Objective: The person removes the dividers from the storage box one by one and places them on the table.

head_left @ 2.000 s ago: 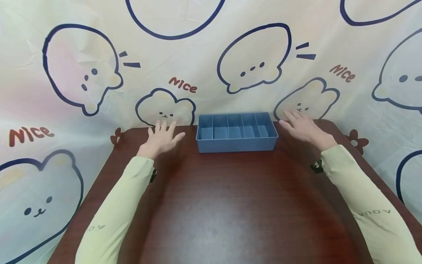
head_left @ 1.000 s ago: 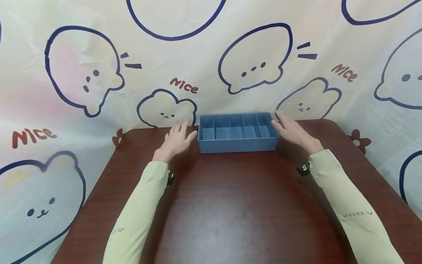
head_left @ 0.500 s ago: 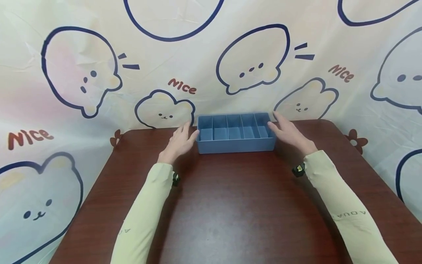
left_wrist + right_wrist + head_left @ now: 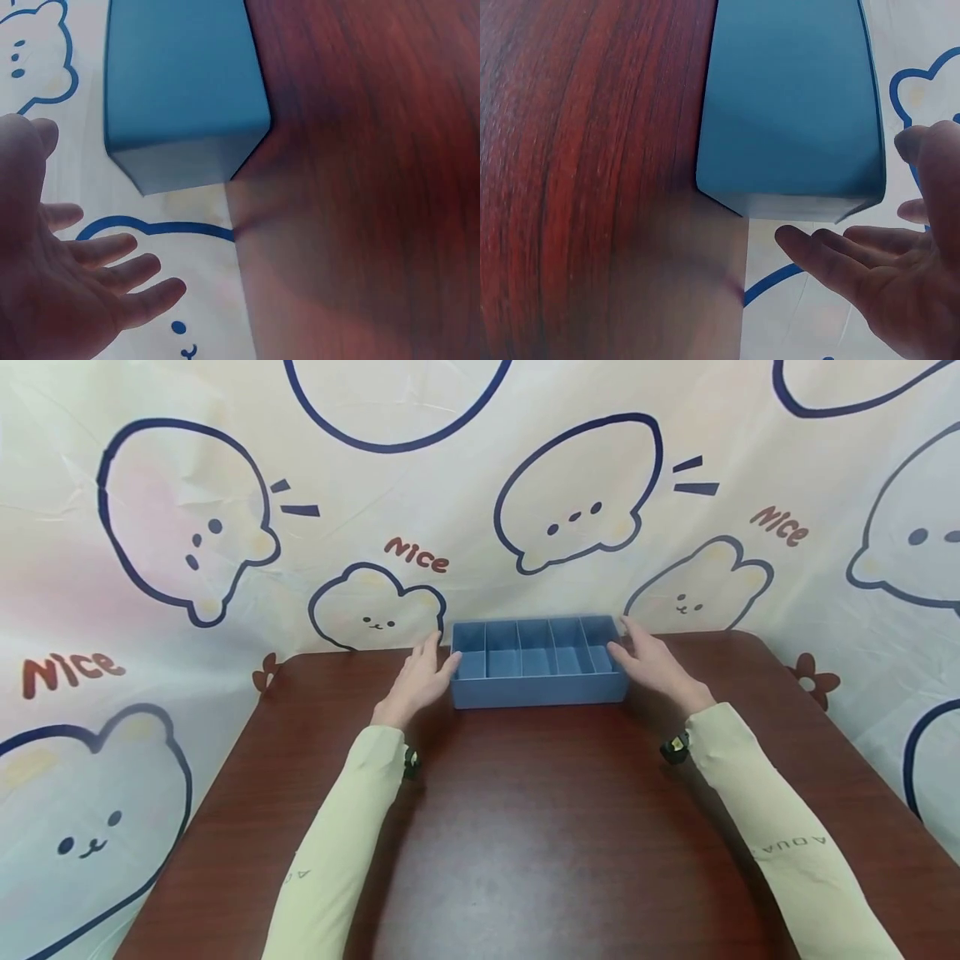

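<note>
A blue box (image 4: 540, 691) with several compartments in a row stands at the far side of the brown table. At its left end is my left hand (image 4: 417, 683), thumb over the near left corner in the head view. The left wrist view shows the fingers (image 4: 124, 277) spread and fairly straight, with a gap to the box's end wall (image 4: 187, 161). My right hand (image 4: 660, 667) is at the right end, its thumb by the rim. In the right wrist view its fingers (image 4: 825, 259) reach beside the end wall; whether they touch it I cannot tell.
The table (image 4: 525, 827) has a dark, glossy wood surface. Directly behind the box hangs a pale cloth (image 4: 465, 510) printed with bear outlines, and it continues along both sides. A dark strap with a small device (image 4: 676, 747) sits at the right wrist.
Both hands have moved inward from either side to the ends of the box, the left one travelling further right. The box has stayed in place.
</note>
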Motion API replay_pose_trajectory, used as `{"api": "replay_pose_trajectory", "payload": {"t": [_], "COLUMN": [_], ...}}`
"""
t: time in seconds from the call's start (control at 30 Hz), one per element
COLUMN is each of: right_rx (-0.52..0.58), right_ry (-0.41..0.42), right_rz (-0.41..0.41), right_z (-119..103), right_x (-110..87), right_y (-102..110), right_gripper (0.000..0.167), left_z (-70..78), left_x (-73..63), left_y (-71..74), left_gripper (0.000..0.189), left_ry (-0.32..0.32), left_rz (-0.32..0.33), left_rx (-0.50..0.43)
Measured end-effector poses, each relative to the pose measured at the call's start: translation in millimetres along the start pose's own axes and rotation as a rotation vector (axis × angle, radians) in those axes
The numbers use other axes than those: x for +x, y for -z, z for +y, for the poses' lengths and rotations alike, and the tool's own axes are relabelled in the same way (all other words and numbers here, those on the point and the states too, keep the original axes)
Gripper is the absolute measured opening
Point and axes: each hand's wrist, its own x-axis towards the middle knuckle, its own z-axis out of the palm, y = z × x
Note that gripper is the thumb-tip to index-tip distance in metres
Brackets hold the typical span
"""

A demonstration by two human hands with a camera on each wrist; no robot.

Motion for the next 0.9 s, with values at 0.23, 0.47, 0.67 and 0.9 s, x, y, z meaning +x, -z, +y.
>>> {"api": "replay_pose_trajectory", "payload": {"t": [0.23,0.47,0.67,0.9], "right_rx": [-0.005,-0.037,-0.042,-0.078], "right_ry": [-0.026,-0.043,-0.047,-0.039], "right_rz": [-0.009,-0.026,-0.048,-0.075], "right_z": [0,3,5,5], "right_x": [3.3,5.5,6.8,8.0], "right_y": [-2,-7,-8,-6], "right_gripper": [0.075,0.073,0.070,0.065], "left_z": [3.0,4.7,5.2,9.2], "left_x": [4.8,10.0,13.3,17.1], "left_y": [-9.6,-14.2,-18.9,-20.2], "left_gripper": [0.076,0.074,0.071,0.071], "left_ry": [0.032,0.054,0.053,0.062], "left_rz": [0.014,0.012,0.011,0.011], "left_rx": [-0.045,-0.080,-0.092,-0.095]}}
